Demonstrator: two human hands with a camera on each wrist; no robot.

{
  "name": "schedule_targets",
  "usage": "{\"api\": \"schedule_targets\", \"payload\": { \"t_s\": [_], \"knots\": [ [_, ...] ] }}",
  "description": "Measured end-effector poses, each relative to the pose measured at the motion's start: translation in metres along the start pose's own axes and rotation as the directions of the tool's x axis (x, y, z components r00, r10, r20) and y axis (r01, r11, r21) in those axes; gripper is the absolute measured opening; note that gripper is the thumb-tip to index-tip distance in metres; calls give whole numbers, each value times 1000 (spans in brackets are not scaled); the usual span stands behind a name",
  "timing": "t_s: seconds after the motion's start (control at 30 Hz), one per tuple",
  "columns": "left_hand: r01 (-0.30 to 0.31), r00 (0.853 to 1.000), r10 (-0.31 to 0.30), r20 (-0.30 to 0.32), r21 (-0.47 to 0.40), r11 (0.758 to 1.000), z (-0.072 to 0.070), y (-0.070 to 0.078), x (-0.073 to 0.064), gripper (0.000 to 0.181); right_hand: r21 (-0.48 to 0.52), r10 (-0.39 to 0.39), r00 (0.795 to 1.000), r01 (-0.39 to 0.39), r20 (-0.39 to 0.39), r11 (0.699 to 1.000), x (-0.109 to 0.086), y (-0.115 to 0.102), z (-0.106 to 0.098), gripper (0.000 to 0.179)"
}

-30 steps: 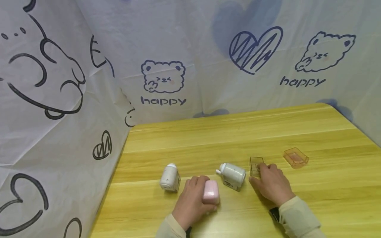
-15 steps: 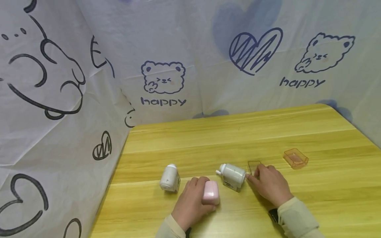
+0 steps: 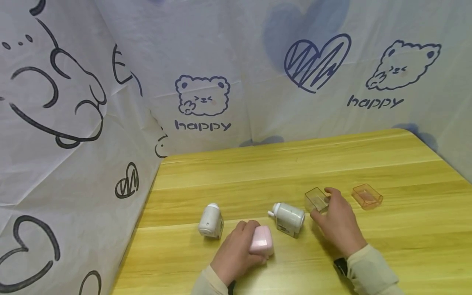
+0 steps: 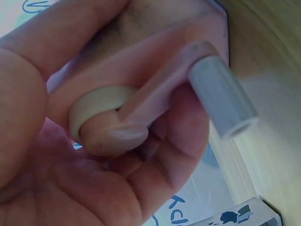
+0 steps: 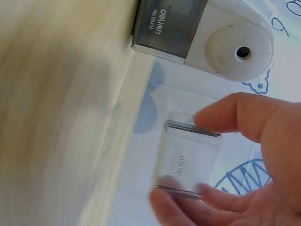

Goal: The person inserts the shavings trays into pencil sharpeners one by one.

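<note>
My left hand grips a pink pencil sharpener low over the near part of the table. In the left wrist view, its crank with a grey handle sticks out past the fingers. Between thumb and fingertips, my right hand pinches a clear shavings drawer by opposite sides. The right wrist view shows the drawer's see-through walls. Between the hands, a white crank pencil sharpener lies on the table; the right wrist view shows its pencil hole and dark drawer.
Left of the left hand is another white sharpener. An orange see-through drawer sits beyond the right hand. The wood-grain table meets a printed cloth at its back and left edges.
My right hand has shifted its hold on the clear drawer, which is now turned and a little farther back. The pink sharpener has tilted slightly in my left hand.
</note>
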State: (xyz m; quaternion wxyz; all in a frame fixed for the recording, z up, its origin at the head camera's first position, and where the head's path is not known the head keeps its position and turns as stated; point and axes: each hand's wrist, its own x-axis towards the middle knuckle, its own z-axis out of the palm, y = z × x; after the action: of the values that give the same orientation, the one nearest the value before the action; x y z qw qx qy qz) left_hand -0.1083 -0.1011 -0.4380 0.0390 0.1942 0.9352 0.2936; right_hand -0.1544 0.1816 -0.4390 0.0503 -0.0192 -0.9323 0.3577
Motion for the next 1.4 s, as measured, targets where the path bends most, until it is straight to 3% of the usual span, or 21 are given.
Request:
{"api": "schedule_targets", "payload": {
  "t_s": [0.1,0.27,0.37,0.43,0.53,0.63,0.73,0.8,0.93,1.13,1.2,1.3,1.4],
  "knots": [
    [-8,1000,8,21,-4,1000,-2,0,0,71,68,-12,999,14,-29,998,0,-3,-3,79],
    [-9,998,10,65,-23,1000,-5,0,0,70,132,-70,995,79,-73,988,-7,-10,-5,66],
    [-3,997,5,78,-22,1000,-6,0,-1,69,167,-141,983,159,-113,973,-10,-13,-4,58],
    [-4,997,5,81,-19,1000,-6,0,-1,68,217,-210,968,236,-136,947,-10,-14,-2,54],
    [-9,996,10,85,-18,1000,-7,0,-2,67,293,-361,923,385,-134,875,-9,-13,1,51],
    [-18,996,20,92,-23,1000,-7,-1,-1,66,365,-523,849,511,-73,778,-10,-12,3,52],
    [-26,994,28,103,-26,999,-7,-2,-1,66,416,-621,783,556,30,720,-13,-12,3,48],
    [-32,994,35,105,-30,999,-7,-2,-1,66,463,-643,759,536,102,706,-15,-11,2,42],
    [-37,994,41,105,-39,999,-7,-1,-1,67,542,-641,722,441,259,716,-19,-10,-2,33],
    [-30,994,32,104,-18,999,-7,0,-1,69,594,-639,593,310,490,742,-20,-9,-4,29],
    [-29,994,30,105,-16,999,-7,1,-1,69,593,-634,564,288,530,752,-21,-9,-4,29],
    [-29,994,31,107,-19,999,-6,1,-1,69,562,-610,547,280,573,778,-21,-7,-4,29],
    [-30,993,32,109,-19,999,-6,1,-1,69,514,-566,551,266,613,816,-20,-4,-2,31]
  ]
}}
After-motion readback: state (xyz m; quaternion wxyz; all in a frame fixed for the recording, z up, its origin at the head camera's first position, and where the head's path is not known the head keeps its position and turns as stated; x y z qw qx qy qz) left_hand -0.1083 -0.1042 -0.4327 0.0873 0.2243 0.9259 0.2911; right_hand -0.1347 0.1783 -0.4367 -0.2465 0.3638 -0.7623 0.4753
